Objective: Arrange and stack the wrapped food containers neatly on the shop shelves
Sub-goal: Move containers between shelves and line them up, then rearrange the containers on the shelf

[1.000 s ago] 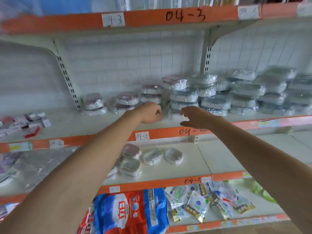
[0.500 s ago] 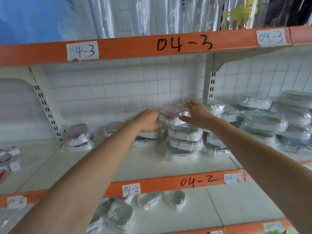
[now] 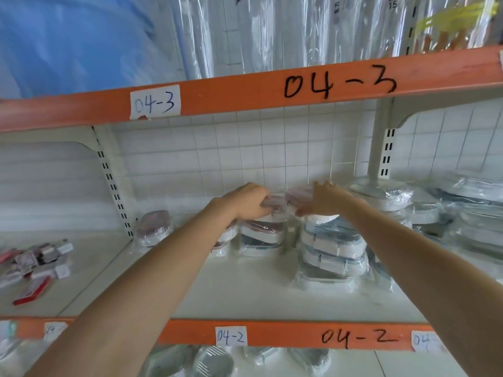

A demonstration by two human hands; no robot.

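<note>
— Head view first: what is the biggest thing, and has it changed against the earlier frames?

— The shelf (image 3: 261, 297), cream board with an orange lip marked 04-2. It fills far more of the view than a second ago, and the lower shelves with bagged goods have dropped out of sight. Only some foil-looking containers (image 3: 215, 361) show under the lip, below the left forearm.

— And the stock?

— To the right of the right hand, the big wrapped stacks (image 3: 462, 213) sit as before. Directly under the right hand stands a stack of grey-lidded containers (image 3: 330, 251). Under the left hand is a shorter stack of red-lidded containers (image 3: 261, 236). Left of the left hand, one red-lidded container (image 3: 155, 227) stands apart by the slotted upright, and farther left lie small packets (image 3: 35, 265).

— The hands?

— Half a second ago they framed the top pink-lidded container on the taller stack. Now both are at the pink-lidded container (image 3: 288, 200), which is between them, above the gap between the two stacks. The left hand (image 3: 245, 202) has its fingers curled round the container's left end. The right hand (image 3: 324, 201) lies against its right side, fingers fairly straight, thumb low; blur hides whether it pinches.

— Is it resting on anything?

— Cannot tell; the hands and blur hide its underside.
</note>
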